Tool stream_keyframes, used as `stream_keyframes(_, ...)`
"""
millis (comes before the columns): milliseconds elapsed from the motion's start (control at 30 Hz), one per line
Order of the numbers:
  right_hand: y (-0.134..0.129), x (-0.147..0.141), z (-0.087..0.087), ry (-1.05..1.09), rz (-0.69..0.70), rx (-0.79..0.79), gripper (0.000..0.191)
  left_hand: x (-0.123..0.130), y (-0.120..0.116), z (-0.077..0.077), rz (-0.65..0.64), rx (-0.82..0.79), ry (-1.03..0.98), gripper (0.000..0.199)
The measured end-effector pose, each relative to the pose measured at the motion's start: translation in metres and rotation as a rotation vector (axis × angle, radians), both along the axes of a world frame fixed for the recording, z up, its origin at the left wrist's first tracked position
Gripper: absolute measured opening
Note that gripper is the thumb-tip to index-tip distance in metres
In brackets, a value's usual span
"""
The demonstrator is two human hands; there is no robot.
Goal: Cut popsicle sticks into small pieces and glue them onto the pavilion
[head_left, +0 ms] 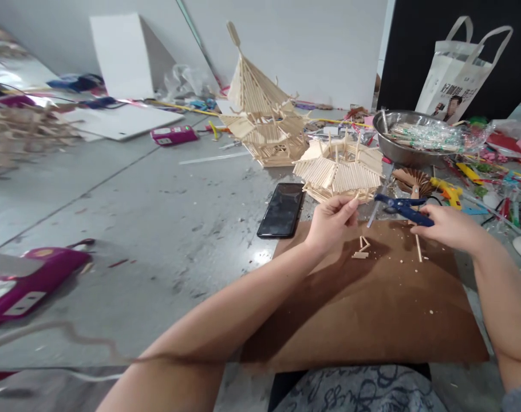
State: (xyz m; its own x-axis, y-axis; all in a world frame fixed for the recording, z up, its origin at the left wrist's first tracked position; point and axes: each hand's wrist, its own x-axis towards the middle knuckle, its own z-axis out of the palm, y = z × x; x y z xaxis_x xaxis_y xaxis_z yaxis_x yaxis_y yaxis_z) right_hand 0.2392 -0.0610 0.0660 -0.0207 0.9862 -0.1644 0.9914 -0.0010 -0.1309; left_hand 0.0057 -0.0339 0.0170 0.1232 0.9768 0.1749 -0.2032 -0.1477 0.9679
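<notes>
Stick pavilion: eaves laid, top seemingly unfinished.
Just beyond the far edge of the brown board; left hand pinched together, contents unclear; right hand clamped on blue pliers.

One camera sits on the head, looking down and ahead to twelve o'clock, close above the brown board.
</notes>
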Motion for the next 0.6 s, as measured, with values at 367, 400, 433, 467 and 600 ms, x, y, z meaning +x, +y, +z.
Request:
stream_keyframes(367, -0.006, -0.023, 0.023, 1.081, 0.127, -0.113, 0.026, 0.002, 0.007, -0.001, -0.188, 0.123, -0.056, 0.028)
stream_keyframes(400, -0.003, -0.027, 0.018, 1.112, 0.134, -0.114, 0.025, 0.002, 0.005, -0.002, -0.222, 0.083, -0.080, 0.029)
stream_keyframes(433, 0.000, -0.031, 0.013, 1.136, 0.130, -0.098, 0.024, 0.002, 0.004, -0.003, -0.237, 0.044, -0.100, 0.030)
stream_keyframes(467, 0.002, -0.034, 0.008, 1.156, 0.115, -0.077, 0.023, 0.003, 0.001, -0.006, -0.233, 0.011, -0.118, 0.031)
stream_keyframes(600, 0.009, -0.045, -0.012, 1.225, 0.089, 0.034, 0.032, 0.007, -0.009, -0.016, -0.188, -0.058, -0.186, 0.031)
